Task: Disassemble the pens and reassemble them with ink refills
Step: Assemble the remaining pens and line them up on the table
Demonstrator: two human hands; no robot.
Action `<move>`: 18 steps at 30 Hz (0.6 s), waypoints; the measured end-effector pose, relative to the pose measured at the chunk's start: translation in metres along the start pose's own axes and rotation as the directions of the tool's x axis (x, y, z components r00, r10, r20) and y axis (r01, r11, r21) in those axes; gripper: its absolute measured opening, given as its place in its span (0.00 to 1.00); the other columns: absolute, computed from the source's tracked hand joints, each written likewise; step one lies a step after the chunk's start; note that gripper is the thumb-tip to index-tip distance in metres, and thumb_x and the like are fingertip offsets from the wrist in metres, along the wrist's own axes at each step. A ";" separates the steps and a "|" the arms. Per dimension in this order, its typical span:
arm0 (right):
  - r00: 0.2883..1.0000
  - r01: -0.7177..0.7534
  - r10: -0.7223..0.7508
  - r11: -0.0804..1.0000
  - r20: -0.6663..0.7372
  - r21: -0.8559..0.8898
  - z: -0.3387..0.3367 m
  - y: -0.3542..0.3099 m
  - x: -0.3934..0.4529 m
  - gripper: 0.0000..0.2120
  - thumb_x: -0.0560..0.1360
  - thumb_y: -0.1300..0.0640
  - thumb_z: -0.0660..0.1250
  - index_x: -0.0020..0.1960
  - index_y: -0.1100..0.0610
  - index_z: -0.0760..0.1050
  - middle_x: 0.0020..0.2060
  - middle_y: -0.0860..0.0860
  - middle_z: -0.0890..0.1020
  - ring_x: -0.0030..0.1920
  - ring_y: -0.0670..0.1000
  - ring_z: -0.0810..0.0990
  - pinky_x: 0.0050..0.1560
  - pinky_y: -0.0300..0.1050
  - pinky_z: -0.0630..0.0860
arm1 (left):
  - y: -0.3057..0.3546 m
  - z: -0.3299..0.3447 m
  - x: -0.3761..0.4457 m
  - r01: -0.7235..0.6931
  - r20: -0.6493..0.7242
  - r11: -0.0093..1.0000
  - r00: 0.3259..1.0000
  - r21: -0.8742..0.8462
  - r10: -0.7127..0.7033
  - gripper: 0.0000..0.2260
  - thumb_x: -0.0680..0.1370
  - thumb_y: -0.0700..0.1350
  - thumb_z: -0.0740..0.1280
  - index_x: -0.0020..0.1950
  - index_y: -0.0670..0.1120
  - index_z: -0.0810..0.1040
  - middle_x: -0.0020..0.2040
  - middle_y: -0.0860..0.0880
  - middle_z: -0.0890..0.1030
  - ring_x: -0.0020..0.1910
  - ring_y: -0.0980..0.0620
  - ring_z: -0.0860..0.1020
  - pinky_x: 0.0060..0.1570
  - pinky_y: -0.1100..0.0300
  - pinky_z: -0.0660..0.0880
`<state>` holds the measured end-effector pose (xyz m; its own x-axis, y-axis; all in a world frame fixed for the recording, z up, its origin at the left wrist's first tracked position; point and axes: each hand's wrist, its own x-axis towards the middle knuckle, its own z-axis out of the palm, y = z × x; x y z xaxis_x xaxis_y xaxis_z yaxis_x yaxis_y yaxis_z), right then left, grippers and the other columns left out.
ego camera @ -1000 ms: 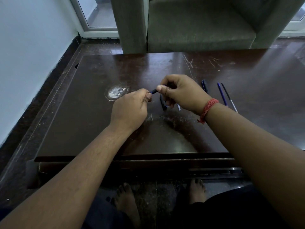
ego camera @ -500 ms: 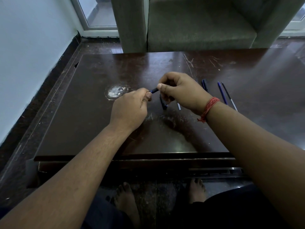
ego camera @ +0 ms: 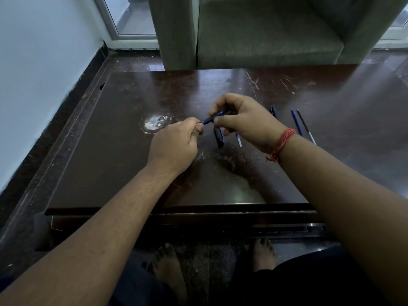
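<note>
Head view: blue pen (ego camera: 212, 118) pinched between left hand (ego camera: 176, 142) and right hand (ego camera: 240, 120) fingers.

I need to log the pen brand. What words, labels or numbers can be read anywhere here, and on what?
None can be read. The blue pen held between the left hand and right hand shows no legible print, nor do the pen parts on the table; any marking is too small and dim.

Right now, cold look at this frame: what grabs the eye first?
Both hands meet mid-table on one blue pen: left hand pinches its near end, right hand grips the far end. Below them a dark pen piece lies on the scratched table; two pens lie farther right.
</note>
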<state>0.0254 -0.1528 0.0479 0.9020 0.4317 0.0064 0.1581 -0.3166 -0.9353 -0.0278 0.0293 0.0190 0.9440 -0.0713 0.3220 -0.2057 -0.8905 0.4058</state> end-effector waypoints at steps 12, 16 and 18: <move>0.996 -0.029 0.023 0.998 -0.087 -0.064 0.002 -0.001 0.000 0.04 0.80 0.59 0.65 0.49 0.58 0.78 0.38 0.52 0.83 0.36 0.45 0.81 0.38 0.41 0.78 | -0.002 0.002 0.000 -0.029 0.001 0.999 1.000 -0.014 0.029 0.12 0.85 0.50 0.55 0.58 0.50 0.77 0.33 0.52 0.75 0.30 0.52 0.72 0.28 0.55 0.69; 0.992 -0.020 0.028 0.998 -0.124 0.060 -0.005 0.001 0.001 0.05 0.78 0.66 0.64 0.49 0.59 0.77 0.43 0.57 0.82 0.41 0.51 0.82 0.44 0.44 0.81 | -0.005 0.004 0.000 -0.033 -0.010 0.998 0.999 -0.045 0.033 0.11 0.85 0.50 0.55 0.60 0.53 0.75 0.33 0.53 0.75 0.29 0.55 0.72 0.28 0.59 0.63; 0.988 -0.018 0.028 0.997 -0.150 0.069 -0.008 0.002 0.001 0.06 0.78 0.67 0.63 0.49 0.59 0.77 0.43 0.57 0.82 0.41 0.51 0.83 0.44 0.45 0.82 | -0.006 0.004 0.000 -0.027 -0.021 0.998 0.999 -0.053 0.026 0.11 0.85 0.50 0.55 0.60 0.53 0.75 0.33 0.53 0.74 0.30 0.52 0.72 0.29 0.58 0.64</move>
<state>0.0302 -0.1600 0.0487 0.9562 0.2909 0.0331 0.1138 -0.2649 -0.9575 -0.0253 0.0331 0.0136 0.9330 -0.0848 0.3498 -0.2440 -0.8634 0.4415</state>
